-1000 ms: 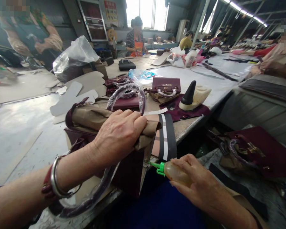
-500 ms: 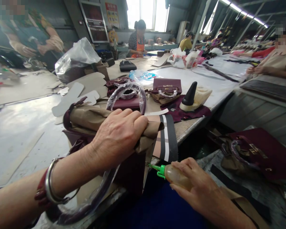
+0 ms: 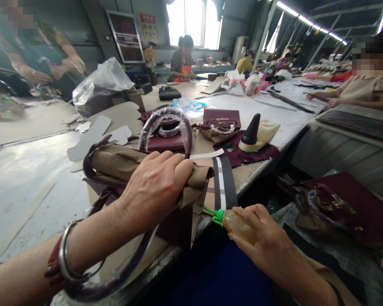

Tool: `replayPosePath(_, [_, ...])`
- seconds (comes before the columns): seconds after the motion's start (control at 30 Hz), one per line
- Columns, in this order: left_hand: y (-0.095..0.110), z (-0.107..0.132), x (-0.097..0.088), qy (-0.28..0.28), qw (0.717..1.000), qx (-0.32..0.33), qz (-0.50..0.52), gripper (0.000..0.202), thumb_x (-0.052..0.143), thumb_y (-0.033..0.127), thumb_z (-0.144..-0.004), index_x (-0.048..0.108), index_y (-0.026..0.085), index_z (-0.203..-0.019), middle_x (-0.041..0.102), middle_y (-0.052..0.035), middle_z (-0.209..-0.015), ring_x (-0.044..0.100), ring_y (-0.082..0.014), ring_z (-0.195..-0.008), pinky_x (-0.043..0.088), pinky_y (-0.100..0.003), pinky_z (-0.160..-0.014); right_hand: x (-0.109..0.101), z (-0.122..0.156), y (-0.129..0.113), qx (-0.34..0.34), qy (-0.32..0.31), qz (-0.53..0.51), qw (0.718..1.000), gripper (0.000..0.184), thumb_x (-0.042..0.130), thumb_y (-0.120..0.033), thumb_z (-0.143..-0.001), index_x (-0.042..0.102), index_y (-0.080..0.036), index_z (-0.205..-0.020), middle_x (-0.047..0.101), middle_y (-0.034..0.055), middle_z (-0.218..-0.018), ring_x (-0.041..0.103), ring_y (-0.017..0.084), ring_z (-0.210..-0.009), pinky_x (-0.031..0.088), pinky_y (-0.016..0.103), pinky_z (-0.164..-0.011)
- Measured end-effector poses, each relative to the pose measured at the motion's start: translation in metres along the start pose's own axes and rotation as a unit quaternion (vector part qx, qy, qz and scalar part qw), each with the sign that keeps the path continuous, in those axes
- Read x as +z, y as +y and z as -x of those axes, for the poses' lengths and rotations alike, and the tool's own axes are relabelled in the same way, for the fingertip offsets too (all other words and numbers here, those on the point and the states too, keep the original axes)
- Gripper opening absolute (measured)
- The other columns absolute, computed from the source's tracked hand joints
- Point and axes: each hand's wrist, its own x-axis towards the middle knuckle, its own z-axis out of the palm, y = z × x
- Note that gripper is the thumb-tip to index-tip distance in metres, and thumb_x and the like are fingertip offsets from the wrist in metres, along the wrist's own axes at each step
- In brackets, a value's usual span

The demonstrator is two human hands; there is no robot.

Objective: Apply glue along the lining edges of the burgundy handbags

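The left hand is clamped, fingers curled down, over the crumpled tan paper stuffing bulging from the top of a burgundy leather handbag, which stands at the near edge of the pale worktable. A silver bangle rings that wrist. At four o'clock from it, the right hand is closed around a small amber squeeze bottle with a green nozzle. The nozzle points toward nine o'clock and reaches the bag's open side edge, though I cannot tell whether it touches. A plastic-wrapped burgundy handle arches up at twelve o'clock of the left hand. Just beside the bag at two o'clock lies a striped strip in black, white and tan. Farther out at one o'clock stand a black cone on a cream base and a second burgundy handbag with a gold clasp. At three o'clock, below the table edge, another burgundy bag lies flat.
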Motion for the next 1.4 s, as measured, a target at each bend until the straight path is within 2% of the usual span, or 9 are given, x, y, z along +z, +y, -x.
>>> replayPosePath(0.2, [-0.002, -0.004, 0.008, -0.001, 1.0, -0.015, 0.001, 0.011, 0.042, 0.014, -0.076, 0.052, 0.016, -0.08, 0.058, -0.0053, -0.075, 0.055, -0.0234, -0.072, 0.044, -0.036, -0.066, 0.001, -0.002, -0.001, -0.014, 0.023, 0.052, 0.998, 0.037, 0.056, -0.024, -0.085, 0.045, -0.024, -0.12, 0.049, 0.0081, -0.1, 0.055, 0.025, -0.09, 0.053, 0.043, -0.077])
replayPosePath(0.4, [-0.002, -0.006, 0.007, -0.011, 1.0, -0.018, 0.001, 0.01, 0.043, 0.013, -0.073, 0.05, 0.018, -0.079, 0.058, -0.0051, -0.074, 0.055, -0.0233, -0.071, 0.044, -0.036, -0.066, 0.006, 0.0, 0.0, -0.007, -0.018, 0.042, 0.999, 0.035, 0.054, -0.019, -0.085, 0.045, -0.026, -0.118, 0.049, 0.0069, -0.098, 0.055, 0.024, -0.088, 0.054, 0.041, -0.076])
replayPosePath(0.53, [-0.001, -0.005, 0.002, -0.024, 0.999, -0.024, -0.002, 0.011, 0.044, 0.015, -0.072, 0.052, 0.017, -0.079, 0.06, -0.0057, -0.076, 0.056, -0.0224, -0.072, 0.044, -0.034, -0.066, 0.007, 0.0, -0.004, 0.005, -0.024, 0.038, 0.999, 0.038, 0.057, -0.017, -0.082, 0.046, -0.025, -0.118, 0.051, 0.0068, -0.098, 0.056, 0.024, -0.088, 0.054, 0.04, -0.076])
replayPosePath(0.83, [0.003, 0.01, 0.0, 0.005, 0.999, -0.011, 0.046, 0.016, 0.042, 0.018, -0.079, 0.056, 0.014, -0.087, 0.061, -0.0067, -0.082, 0.056, -0.0236, -0.076, 0.043, -0.036, -0.068, 0.0, -0.001, -0.017, 0.038, -0.075, -0.006, 0.996, 0.044, 0.067, -0.012, -0.075, 0.047, -0.027, -0.112, 0.047, 0.0017, -0.095, 0.055, 0.021, -0.086, 0.052, 0.038, -0.076])
replayPosePath(1.0, [0.006, 0.017, -0.002, 0.03, 0.998, -0.008, 0.062, 0.017, 0.039, 0.014, -0.083, 0.055, 0.015, -0.089, 0.061, -0.0059, -0.084, 0.055, -0.0228, -0.077, 0.041, -0.035, -0.068, 0.001, -0.002, -0.015, 0.039, -0.067, -0.005, 0.997, 0.046, 0.065, -0.01, -0.077, 0.044, -0.029, -0.113, 0.045, 0.0017, -0.096, 0.053, 0.021, -0.088, 0.051, 0.04, -0.078])
replayPosePath(1.2, [0.009, 0.026, -0.008, 0.011, 0.996, -0.017, 0.089, 0.016, 0.039, 0.018, -0.086, 0.054, 0.016, -0.093, 0.059, -0.0043, -0.084, 0.054, -0.0223, -0.077, 0.04, -0.036, -0.069, 0.008, 0.006, -0.01, 0.058, -0.1, -0.041, 0.992, 0.048, 0.065, -0.013, -0.077, 0.042, -0.03, -0.115, 0.045, 0.0013, -0.099, 0.054, 0.02, -0.089, 0.051, 0.038, -0.078])
replayPosePath(1.4, [0.013, 0.032, -0.009, 0.015, 0.996, -0.019, 0.09, 0.016, 0.037, 0.017, -0.087, 0.052, 0.017, -0.093, 0.058, -0.0034, -0.082, 0.053, -0.021, -0.074, 0.04, -0.035, -0.068, 0.01, 0.002, -0.012, 0.048, -0.051, -0.008, 0.998, 0.048, 0.067, -0.01, -0.077, 0.043, -0.028, -0.114, 0.045, 0.0023, -0.097, 0.053, 0.022, -0.09, 0.051, 0.04, -0.08])
